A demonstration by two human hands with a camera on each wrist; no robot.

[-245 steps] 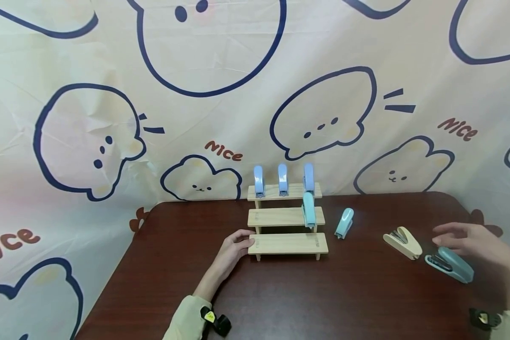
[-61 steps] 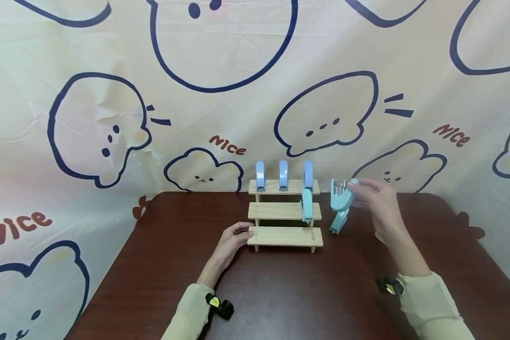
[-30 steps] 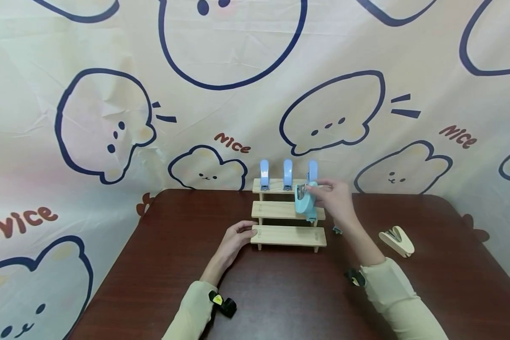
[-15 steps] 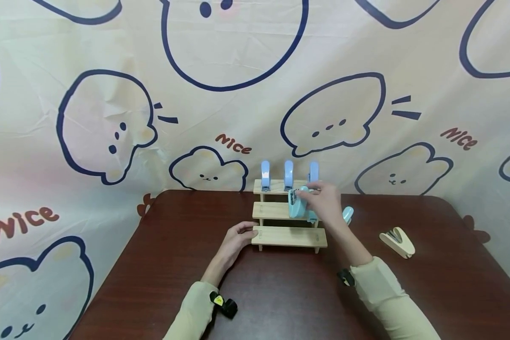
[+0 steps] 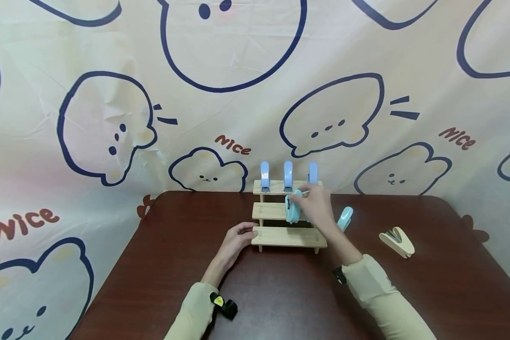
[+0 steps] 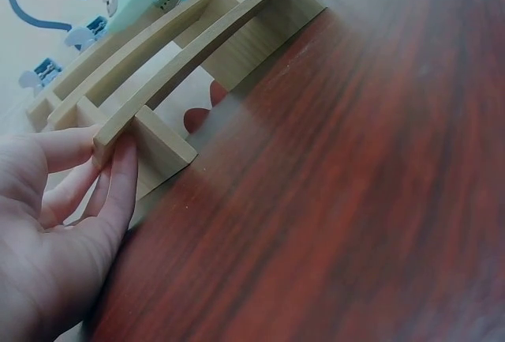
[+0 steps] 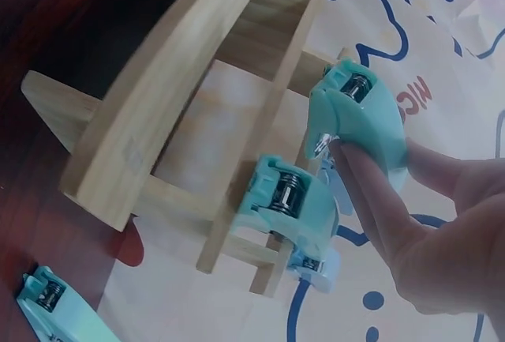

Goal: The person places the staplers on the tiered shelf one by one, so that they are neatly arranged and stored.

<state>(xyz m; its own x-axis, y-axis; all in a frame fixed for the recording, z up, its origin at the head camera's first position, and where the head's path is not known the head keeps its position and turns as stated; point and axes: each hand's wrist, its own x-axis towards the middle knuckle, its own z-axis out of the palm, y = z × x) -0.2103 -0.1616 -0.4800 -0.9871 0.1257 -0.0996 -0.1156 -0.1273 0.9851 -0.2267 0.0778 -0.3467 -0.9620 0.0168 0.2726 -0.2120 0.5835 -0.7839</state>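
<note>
Right hand: the person's right hand [image 5: 316, 205] grips a teal stapler [image 5: 293, 208], thumb on one side and fingers on the other.
Held stapler: in front of me it is at the middle shelf [image 5: 267, 211], left of the stapler already standing there; I can't tell whether its base touches the wood.
Left hand: the left hand [image 5: 233, 243] pinches the left end of the bottom shelf [image 5: 289, 237], thumb and fingers around the edge of the board.
Rack: a pale wooden stand with three steps, upright on the table [image 5: 280, 293].
Top shelf: three blue staplers [image 5: 288, 176] stand upright in a row along the top shelf [image 5: 276, 187], spaced apart from one another.
Middle shelf's right end: a second teal stapler [image 7: 292, 204] stands there, mostly hidden behind the right hand in the head view but plain from the right wrist.
Table, near the rack: a third teal stapler [image 5: 345, 218] is just beside the rack, on its right.
Table, farther right: a cream stapler [image 5: 397, 242] lies on its side, well apart from the rack.
Sleeves: both light green sleeves [image 5: 382, 297] end near small black wrist cameras [image 5: 225, 306].
Backdrop: a pale cloth [image 5: 221, 47] with blue-outlined cartoon heads and the word "Nice" hangs behind the table.
</note>
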